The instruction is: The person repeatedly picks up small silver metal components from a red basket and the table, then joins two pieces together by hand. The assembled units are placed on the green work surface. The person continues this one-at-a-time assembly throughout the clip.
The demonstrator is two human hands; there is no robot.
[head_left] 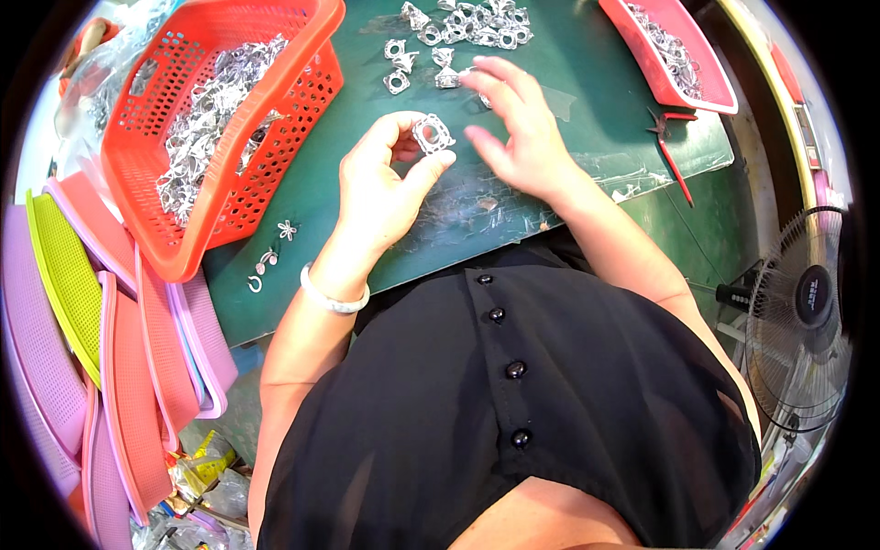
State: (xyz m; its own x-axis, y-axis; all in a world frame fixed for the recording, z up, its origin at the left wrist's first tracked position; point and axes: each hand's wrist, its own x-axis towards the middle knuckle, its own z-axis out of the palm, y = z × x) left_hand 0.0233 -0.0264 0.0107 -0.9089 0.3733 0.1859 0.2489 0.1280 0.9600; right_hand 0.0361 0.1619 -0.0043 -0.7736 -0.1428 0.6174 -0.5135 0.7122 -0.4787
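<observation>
Between the thumb and fingers of my left hand [380, 188] is a silver metal casting [433, 135] with a round hole through it, held up over the green table [321, 160]. My right hand [530, 137] hovers just to its right, thumb and fingers apart, with nothing visible in its grasp. Beyond my fingers lie a few loose castings [397, 82] of similar shape, and one is partly hidden by the right fingers. Farther back, a heap of silver castings [486, 23] sits on the tabletop.
A red perforated basket [275, 137] full of silver pieces stands at the left. At the far right are a pink tray [715, 99] of metal parts and red-handled pliers [674, 160]. Small ornaments [266, 258] lie near the left edge. Stacked baskets [64, 284] and a fan [797, 316] flank me.
</observation>
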